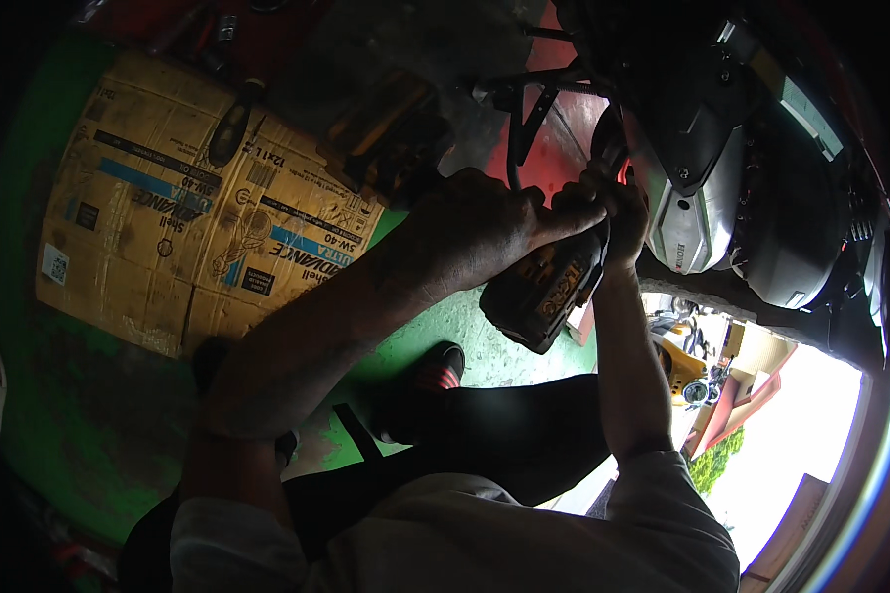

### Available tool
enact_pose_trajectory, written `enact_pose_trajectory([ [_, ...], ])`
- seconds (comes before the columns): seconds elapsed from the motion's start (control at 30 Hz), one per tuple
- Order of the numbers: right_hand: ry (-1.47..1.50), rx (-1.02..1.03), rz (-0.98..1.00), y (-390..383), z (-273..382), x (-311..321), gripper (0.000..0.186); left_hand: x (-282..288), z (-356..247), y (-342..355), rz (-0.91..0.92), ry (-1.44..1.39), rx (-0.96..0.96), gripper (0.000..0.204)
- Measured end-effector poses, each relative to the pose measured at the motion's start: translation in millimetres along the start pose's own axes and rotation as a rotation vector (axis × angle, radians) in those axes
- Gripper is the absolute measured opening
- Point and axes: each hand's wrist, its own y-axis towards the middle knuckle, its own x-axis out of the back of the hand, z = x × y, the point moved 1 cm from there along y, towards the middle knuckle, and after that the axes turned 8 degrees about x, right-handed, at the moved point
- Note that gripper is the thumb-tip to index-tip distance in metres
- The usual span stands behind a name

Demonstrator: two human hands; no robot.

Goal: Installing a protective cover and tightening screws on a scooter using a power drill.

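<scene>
My left hand [509,210] reaches across from the left, its fingers bent closed against my right hand. What they grip is hidden. My right hand [621,212] is closed at the upper end of a dark cordless power tool [539,301]. The tool's bulky battery end hangs below my left wrist; its head is mostly hidden by my hands. Just beyond both hands is the dark underside of a motorcycle [687,138], with a silver-grey cover [697,232] to their right. A black metal stand or bracket [526,124] rises behind my left hand.
Flattened cardboard [168,267] covers the green floor [465,326] at left. On it lies a dark-handled tool [231,128]; a second dark power tool [391,138] is at its right edge. My shoe [440,366] is below. Bright daylight enters at lower right, by a yellow vehicle [684,371].
</scene>
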Motion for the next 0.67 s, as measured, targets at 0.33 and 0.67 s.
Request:
enact_pose_trajectory([
  [0.33,-0.112,0.023,-0.152,-4,10,10,0.024,-9,-7,-8,0.052,-0.063,0.063,0.074],
  [0.67,0.210,-0.140,0.148,-27,-14,-10,0.029,23,-14,-34,0.280,-0.408,0.108,0.096],
])
